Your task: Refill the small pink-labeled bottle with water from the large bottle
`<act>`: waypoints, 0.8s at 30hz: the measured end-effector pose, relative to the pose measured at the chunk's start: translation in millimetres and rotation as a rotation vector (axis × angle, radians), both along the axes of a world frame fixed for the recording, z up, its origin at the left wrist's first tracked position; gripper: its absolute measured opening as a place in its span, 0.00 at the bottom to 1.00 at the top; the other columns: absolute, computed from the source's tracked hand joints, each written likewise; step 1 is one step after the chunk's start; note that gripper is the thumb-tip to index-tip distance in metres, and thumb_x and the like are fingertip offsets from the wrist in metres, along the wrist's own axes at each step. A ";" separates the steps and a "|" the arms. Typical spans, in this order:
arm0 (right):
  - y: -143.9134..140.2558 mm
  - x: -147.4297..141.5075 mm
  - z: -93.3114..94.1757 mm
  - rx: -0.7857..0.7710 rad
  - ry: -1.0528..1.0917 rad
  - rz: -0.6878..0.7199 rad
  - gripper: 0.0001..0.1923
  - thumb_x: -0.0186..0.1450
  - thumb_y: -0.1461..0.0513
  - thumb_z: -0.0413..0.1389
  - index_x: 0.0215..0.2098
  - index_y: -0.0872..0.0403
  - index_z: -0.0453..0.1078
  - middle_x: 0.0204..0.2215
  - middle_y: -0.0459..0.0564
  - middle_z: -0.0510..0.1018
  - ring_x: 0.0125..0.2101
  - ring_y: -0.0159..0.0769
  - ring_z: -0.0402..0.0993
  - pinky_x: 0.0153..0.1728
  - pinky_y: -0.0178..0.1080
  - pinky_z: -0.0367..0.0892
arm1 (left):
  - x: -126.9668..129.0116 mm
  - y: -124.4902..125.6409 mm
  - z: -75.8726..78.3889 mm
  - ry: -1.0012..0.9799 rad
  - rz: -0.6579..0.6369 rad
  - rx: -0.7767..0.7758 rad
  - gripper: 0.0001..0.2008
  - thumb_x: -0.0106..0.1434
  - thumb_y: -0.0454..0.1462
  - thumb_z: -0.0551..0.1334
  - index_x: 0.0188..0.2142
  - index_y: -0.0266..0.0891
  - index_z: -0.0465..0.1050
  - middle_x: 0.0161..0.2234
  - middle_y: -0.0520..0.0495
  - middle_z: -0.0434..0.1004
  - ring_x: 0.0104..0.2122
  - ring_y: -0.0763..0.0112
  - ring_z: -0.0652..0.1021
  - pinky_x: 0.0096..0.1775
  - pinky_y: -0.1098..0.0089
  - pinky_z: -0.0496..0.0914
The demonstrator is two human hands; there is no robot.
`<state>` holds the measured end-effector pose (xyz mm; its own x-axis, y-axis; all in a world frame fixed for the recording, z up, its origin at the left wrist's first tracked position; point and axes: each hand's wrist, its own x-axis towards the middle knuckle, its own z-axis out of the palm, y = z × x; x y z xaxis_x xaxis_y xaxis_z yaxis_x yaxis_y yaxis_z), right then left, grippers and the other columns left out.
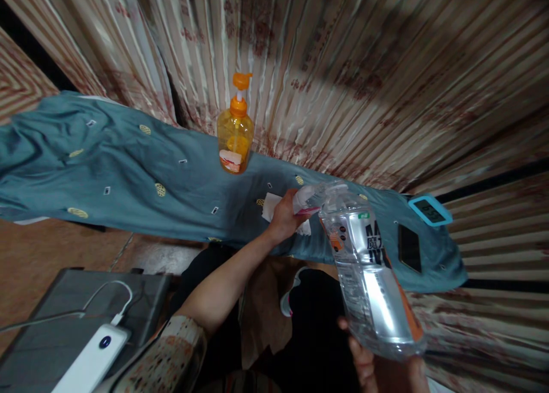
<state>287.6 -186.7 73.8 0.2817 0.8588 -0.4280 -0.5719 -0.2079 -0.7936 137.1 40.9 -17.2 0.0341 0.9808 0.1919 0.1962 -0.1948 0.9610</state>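
Observation:
My left hand is wrapped round a small clear bottle that lies nearly level. Its far end meets the neck of a large clear plastic bottle with a silver label. My right hand grips the large bottle near its base, which tilts toward me at the lower right. Whether liquid is inside either bottle I cannot tell. White paper lies on the cloth beneath my left hand. Behind it to the left, an orange pump bottle stands upright, apart from both hands.
A teal pineapple-print cloth covers the narrow table. At its right end are a blue-framed digital clock and a dark phone. A pleated curtain hangs behind. A white power bank with a cable rests on a grey box.

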 end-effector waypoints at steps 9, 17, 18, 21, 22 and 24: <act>-3.2 5.2 -3.5 0.005 -0.020 0.037 0.27 0.54 0.44 0.66 0.51 0.37 0.73 0.44 0.42 0.82 0.39 0.41 0.82 0.36 0.34 0.78 | 0.6 0.5 -1.0 0.023 0.007 0.001 0.29 0.50 0.34 0.71 0.50 0.36 0.62 0.44 0.42 0.77 0.44 0.56 0.78 0.46 0.60 0.72; -5.0 6.1 -5.5 0.024 -0.096 0.051 0.26 0.59 0.43 0.62 0.54 0.36 0.70 0.47 0.45 0.81 0.40 0.41 0.81 0.36 0.36 0.78 | -0.1 -0.6 2.1 0.027 -0.005 -0.013 0.28 0.51 0.34 0.70 0.50 0.36 0.62 0.45 0.41 0.77 0.46 0.55 0.78 0.48 0.59 0.71; -6.0 7.8 -7.6 0.029 -0.115 0.044 0.27 0.59 0.43 0.61 0.55 0.36 0.69 0.48 0.46 0.80 0.40 0.43 0.81 0.35 0.38 0.79 | -0.1 -0.5 2.2 0.023 -0.004 -0.014 0.28 0.52 0.35 0.70 0.49 0.36 0.62 0.45 0.41 0.77 0.46 0.55 0.78 0.48 0.59 0.71; -7.9 12.0 -12.8 0.041 -0.163 0.043 0.28 0.60 0.42 0.59 0.58 0.34 0.66 0.50 0.48 0.79 0.39 0.46 0.81 0.32 0.44 0.80 | 0.1 -0.4 1.9 0.014 0.006 -0.004 0.28 0.51 0.35 0.71 0.49 0.36 0.63 0.45 0.41 0.77 0.46 0.56 0.78 0.48 0.60 0.71; -8.0 13.1 -13.8 0.048 -0.179 0.051 0.28 0.60 0.42 0.59 0.58 0.35 0.67 0.49 0.48 0.80 0.39 0.48 0.81 0.32 0.46 0.80 | 0.0 -0.4 1.8 0.014 0.008 -0.002 0.28 0.51 0.35 0.71 0.49 0.36 0.63 0.45 0.41 0.77 0.46 0.56 0.78 0.48 0.60 0.71; -7.6 14.3 -14.7 0.053 -0.204 0.067 0.27 0.61 0.42 0.58 0.57 0.35 0.68 0.49 0.49 0.80 0.39 0.49 0.81 0.32 0.48 0.80 | 0.0 -0.3 1.6 0.017 0.008 -0.007 0.29 0.50 0.34 0.71 0.50 0.36 0.63 0.44 0.41 0.77 0.45 0.56 0.78 0.47 0.60 0.71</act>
<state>301.9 -194.3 59.1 0.2997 0.8983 -0.3213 -0.3843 -0.1945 -0.9025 137.1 40.6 -15.5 0.0291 0.9825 0.1841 0.2144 -0.1860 0.9589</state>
